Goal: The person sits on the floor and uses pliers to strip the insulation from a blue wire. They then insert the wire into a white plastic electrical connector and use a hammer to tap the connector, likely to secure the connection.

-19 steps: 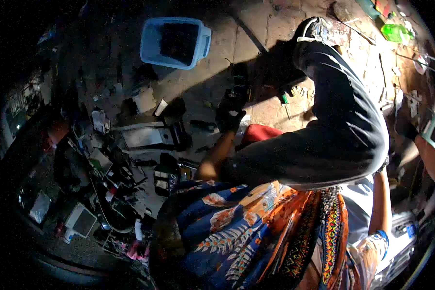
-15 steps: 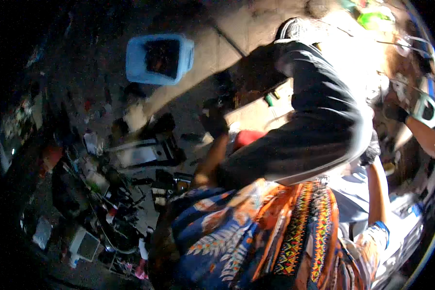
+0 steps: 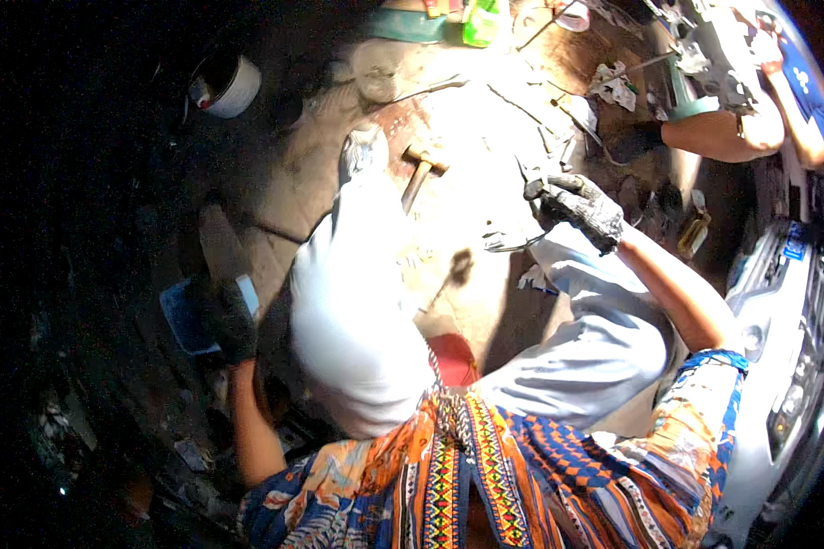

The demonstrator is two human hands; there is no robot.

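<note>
I sit on a sunlit dirt floor in light trousers. My left hand (image 3: pixel 230 322), in a dark glove, rests in shadow at the edge of a blue tub (image 3: pixel 181 317); its fingers are too dark to read. Above my right knee, my right hand (image 3: pixel 579 207) wears a dirty grey glove and is curled around a small dark object, with a thin metal piece (image 3: pixel 511 243) just below it. A wooden-handled hammer (image 3: pixel 420 172) lies on the floor between my legs, apart from both hands.
Another person's forearm (image 3: pixel 716 134) reaches in at top right beside a grey machine part (image 3: pixel 716 48). A white round container (image 3: pixel 230 84) sits at upper left and a green bottle (image 3: pixel 485 18) at top. An amber bottle (image 3: pixel 693 233) and silver bodywork (image 3: pixel 796 348) are on the right.
The view has swung right. The blue tub shifted from upper left to beside my left hand, which dropped down and left. My right hand and the hammer have come into view.
</note>
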